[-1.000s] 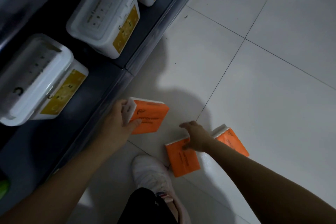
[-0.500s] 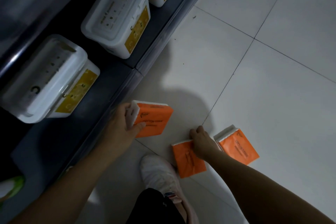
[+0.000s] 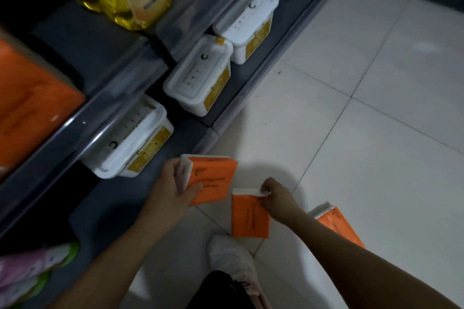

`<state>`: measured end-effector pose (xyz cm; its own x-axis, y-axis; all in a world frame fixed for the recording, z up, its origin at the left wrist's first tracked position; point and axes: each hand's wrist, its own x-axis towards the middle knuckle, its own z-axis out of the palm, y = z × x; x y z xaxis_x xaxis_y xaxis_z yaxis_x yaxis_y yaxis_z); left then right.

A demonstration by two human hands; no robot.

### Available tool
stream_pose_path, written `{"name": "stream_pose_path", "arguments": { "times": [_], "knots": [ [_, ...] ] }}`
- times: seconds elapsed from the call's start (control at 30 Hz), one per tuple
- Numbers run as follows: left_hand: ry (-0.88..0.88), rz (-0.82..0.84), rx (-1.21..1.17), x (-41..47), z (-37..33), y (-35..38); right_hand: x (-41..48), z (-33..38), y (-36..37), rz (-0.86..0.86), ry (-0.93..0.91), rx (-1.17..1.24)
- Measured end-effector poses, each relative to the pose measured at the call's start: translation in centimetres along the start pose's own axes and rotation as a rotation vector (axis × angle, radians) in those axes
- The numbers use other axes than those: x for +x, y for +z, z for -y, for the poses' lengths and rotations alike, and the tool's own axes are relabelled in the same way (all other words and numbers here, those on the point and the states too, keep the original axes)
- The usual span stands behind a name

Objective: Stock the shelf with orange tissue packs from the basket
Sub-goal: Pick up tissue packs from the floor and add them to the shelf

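At six o'clock, nearest, a white shoe (image 3: 231, 256) stands on the floor. Just beyond, the right hand (image 3: 277, 197) pinches the white end of an orange tissue pack (image 3: 249, 218). The pack looks light, soft and slick-wrapped, so a fuller grip across that short end seems safer than a pinch. A third pack (image 3: 337, 227) lies at four o'clock. The left hand (image 3: 173, 187) grips another pack (image 3: 216, 178) by its end, thumb on top. Farthest, at nine o'clock, stocked packs (image 3: 30, 108) sit on the shelf (image 3: 105, 108).
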<state>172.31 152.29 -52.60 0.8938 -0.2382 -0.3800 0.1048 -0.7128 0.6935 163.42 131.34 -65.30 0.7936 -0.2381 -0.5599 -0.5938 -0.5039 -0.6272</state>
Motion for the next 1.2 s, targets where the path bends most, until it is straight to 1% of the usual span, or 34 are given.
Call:
{"name": "stream_pose_path", "arguments": {
  "times": [0.1,0.2,0.3,0.37,0.5,0.57,0.7,0.73,0.83,0.93,1.0,1.03,1.07,1.1,1.17,1.2],
  "knots": [
    [0.093,-0.148,0.027,-1.6,-1.7,-2.7,-1.5,4.3,-2.2,-0.026,-0.178,0.181],
    [0.165,-0.283,0.063,-3.5,-3.6,-5.8,-3.7,9.1,-4.6,0.014,-0.299,0.263],
    [0.225,-0.346,0.083,-6.4,-5.1,-9.2,-6.6,14.3,-6.6,0.086,-0.41,0.338],
    [0.245,-0.382,0.067,-8.5,-6.0,-11.4,-9.0,17.9,-7.7,0.12,-0.519,0.369],
    [0.293,-0.485,-0.074,-12.8,-7.0,-15.1,-13.6,24.9,-9.0,0.15,-0.735,0.393],
    [0.269,-0.519,-0.176,-15.2,-7.2,-16.9,-16.0,28.1,-9.1,0.145,-0.83,0.396],
    [0.278,-0.612,-0.253,-20.1,-7.5,-20.8,-20.8,34.0,-8.0,0.105,-0.994,0.403],
    [0.281,-0.646,-0.26,-21.3,-7.5,-21.8,-22.0,35.5,-7.5,0.097,-1.036,0.39],
    [0.263,-0.817,-0.26,-24.4,-6.5,-24.8,-25.2,39.5,-5.1,0.045,-1.162,0.342],
    [0.253,-0.967,-0.333,-26.9,-5.0,-27.4,-27.4,42.7,-2.7,-0.112,-1.207,0.286],
    [0.238,-1.041,-0.39,-28.3,-3.9,-28.9,-28.0,44.1,-1.1,-0.176,-1.18,0.274],
    [0.234,-1.08,-0.422,-28.8,-3.2,-29.6,-28.1,44.5,-0.3,-0.18,-1.143,0.263],
    [0.224,-1.102,-0.464,-29.3,-2.4,-30.2,-28.2,44.8,0.6,-0.147,-1.103,0.257],
    [0.209,-1.133,-0.499,-29.7,-1.8,-30.8,-28.4,44.9,1.5,-0.076,-1.056,0.262],
    [0.179,-1.174,-0.581,-30.3,-0.5,-31.6,-28.8,45.2,3.4,0.116,-0.985,0.309],
    [0.167,-1.168,-0.63,-30.3,0.4,-31.9,-29.0,45.3,4.3,0.194,-0.964,0.34]
  ]
}}
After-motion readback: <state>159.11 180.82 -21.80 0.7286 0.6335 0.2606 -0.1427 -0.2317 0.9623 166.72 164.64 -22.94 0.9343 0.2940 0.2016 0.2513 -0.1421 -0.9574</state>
